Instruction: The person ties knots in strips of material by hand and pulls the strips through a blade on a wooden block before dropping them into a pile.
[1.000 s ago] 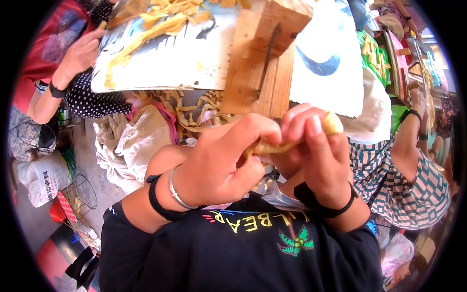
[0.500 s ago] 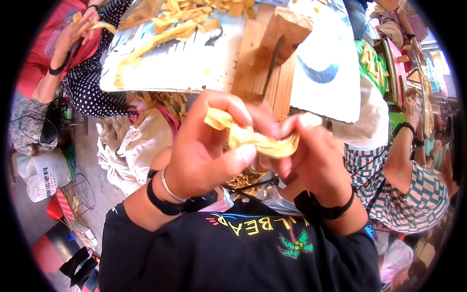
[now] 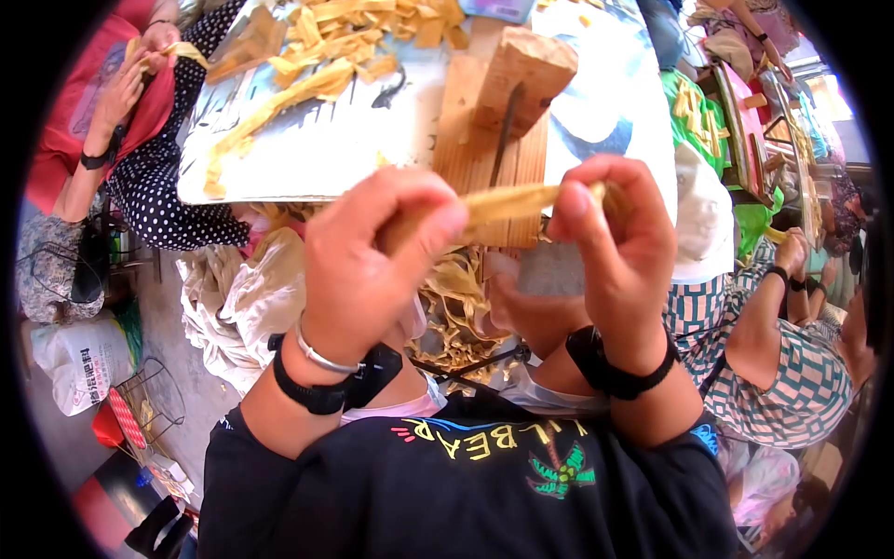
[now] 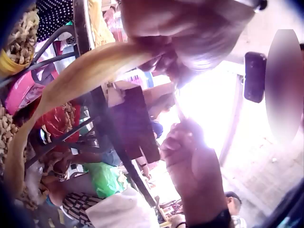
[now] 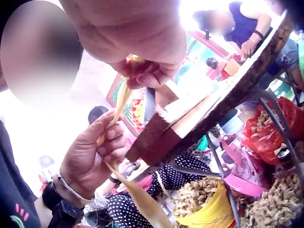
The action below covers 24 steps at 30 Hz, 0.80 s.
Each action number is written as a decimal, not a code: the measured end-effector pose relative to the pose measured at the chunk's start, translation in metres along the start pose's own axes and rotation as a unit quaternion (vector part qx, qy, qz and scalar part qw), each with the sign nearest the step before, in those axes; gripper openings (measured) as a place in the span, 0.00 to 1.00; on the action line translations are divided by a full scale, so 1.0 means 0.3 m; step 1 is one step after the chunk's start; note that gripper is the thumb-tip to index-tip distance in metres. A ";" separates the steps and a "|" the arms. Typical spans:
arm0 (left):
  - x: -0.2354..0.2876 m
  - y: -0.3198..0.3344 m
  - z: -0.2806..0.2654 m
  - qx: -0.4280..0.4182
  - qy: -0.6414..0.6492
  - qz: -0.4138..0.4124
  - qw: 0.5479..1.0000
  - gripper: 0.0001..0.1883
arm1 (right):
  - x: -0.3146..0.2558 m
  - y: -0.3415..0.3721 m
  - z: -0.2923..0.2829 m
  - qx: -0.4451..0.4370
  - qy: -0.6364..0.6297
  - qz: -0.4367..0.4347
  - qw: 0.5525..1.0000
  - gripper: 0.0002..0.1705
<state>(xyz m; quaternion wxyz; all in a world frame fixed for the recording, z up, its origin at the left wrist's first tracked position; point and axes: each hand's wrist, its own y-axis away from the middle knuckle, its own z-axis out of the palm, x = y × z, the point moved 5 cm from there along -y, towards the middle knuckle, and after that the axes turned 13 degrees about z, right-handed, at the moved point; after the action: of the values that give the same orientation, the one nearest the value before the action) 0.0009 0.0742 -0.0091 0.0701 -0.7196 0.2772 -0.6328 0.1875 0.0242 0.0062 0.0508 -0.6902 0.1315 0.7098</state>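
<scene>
A long, soft yellowish strip (image 3: 510, 203) is stretched between both hands in front of the table. My left hand (image 3: 363, 256) pinches it between thumb and fingers. The strip's loose tail (image 4: 78, 78) hangs down from that hand in the left wrist view. My right hand (image 3: 626, 247) grips the other end with curled fingers; a bit of yellow shows among them in the right wrist view. Behind the hands, a wooden stand (image 3: 521, 79) with an upright block and a thin dark metal bar sits at the table edge.
On the white tabletop (image 3: 307, 177) lie many yellow strips (image 3: 321, 79). More strips (image 3: 456, 317) are heaped below, between the knees. Yellow bag (image 5: 209, 213) and red bag (image 5: 278, 126) hold pale pieces. A person in polka-dot trousers (image 3: 158, 196) sits left; another in checked trousers (image 3: 782, 391), right.
The hands were close together around the bunched strip. They have moved apart, and the strip is now drawn out straight between them.
</scene>
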 end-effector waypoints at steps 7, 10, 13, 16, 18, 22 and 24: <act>-0.064 -0.066 0.043 -0.065 -0.190 0.035 0.979 0.07 | 0.036 -0.104 0.027 0.034 0.295 -0.141 0.945 0.08; -0.100 -0.049 0.019 0.024 -0.095 -0.009 0.995 0.05 | 0.023 -0.091 0.003 0.048 0.287 -0.148 0.945 0.08; -0.056 -0.015 0.002 0.067 0.055 -0.043 0.995 0.06 | -0.002 -0.029 -0.015 0.020 0.277 -0.173 0.945 0.14; 0.028 0.023 0.060 0.027 0.187 0.001 0.982 0.13 | -0.053 0.054 0.048 -0.028 0.342 -0.271 0.899 0.19; 0.066 0.055 0.112 -0.010 0.289 -0.056 0.956 0.17 | -0.035 0.089 0.073 -0.052 0.289 -0.251 0.922 0.21; 0.092 0.065 0.089 -0.124 0.320 -0.178 0.922 0.17 | -0.038 0.093 0.062 -0.085 -0.108 -0.075 0.988 0.14; 0.092 0.060 0.050 -0.145 0.279 -0.156 0.936 0.19 | -0.049 0.074 0.029 -0.161 -0.324 0.023 0.932 0.17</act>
<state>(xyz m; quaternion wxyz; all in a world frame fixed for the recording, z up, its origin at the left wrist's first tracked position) 0.0108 0.0419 0.0039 -0.2147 -0.5509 0.2585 -0.7639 0.1739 0.0066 0.0234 -0.0372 -0.4182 0.0075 0.9076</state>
